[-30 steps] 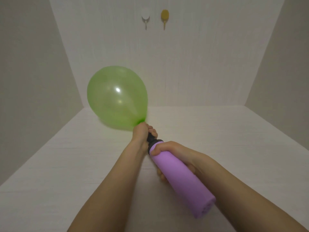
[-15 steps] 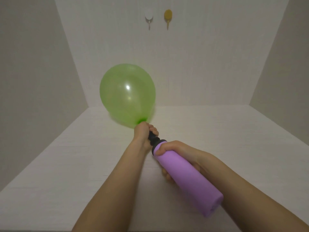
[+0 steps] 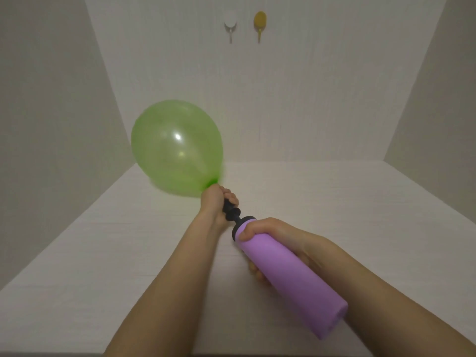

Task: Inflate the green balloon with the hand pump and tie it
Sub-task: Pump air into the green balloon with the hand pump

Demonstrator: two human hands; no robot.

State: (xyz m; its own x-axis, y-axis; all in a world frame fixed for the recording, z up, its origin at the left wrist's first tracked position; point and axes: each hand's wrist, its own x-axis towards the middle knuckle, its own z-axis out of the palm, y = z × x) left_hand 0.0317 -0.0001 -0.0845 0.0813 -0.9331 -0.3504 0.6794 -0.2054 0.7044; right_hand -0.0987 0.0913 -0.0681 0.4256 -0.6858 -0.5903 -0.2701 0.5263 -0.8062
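Left hand (image 3: 215, 202) closed tight around the neck of the green balloon (image 3: 176, 148), pinching the rubber onto the black ribbed nozzle (image 3: 231, 212) of the hand pump (image 3: 288, 274). Knuckles curled over the nozzle's upper end, forearm running back toward six o'clock. Right hand (image 3: 273, 235) wrapped around the top of the pump's barrel just below its black collar, thumb across the near face, fingertips showing beneath at the seven o'clock side. Barrel a smooth, matte lilac cylinder, slanting from the collar near centre down to a flat blunt end at five o'clock. Only a short length of black shaft bare between the two hands, stepped with two raised rings.

Balloon inflated, sitting at eleven o'clock from the left hand and held clear of the surface. Skin thin, glossy and translucent, pear-shaped, narrowing to a darker green pucker where it meets the fist; two small bright highlights on its face, edges slightly blurred.

Both hands and pump above a pale bench (image 3: 103, 253) with a fine, faintly lined grain, matte and off-white. Bench closed in by plain grey-white side panels at nine and three o'clock and a back wall (image 3: 309, 99) of the same lined finish. High on that wall, at twelve o'clock, two small adhesive hooks side by side: a white hook (image 3: 230, 24) at left, a mustard-yellow hook (image 3: 260, 23) at right, each with a rounded pad and slim prong.
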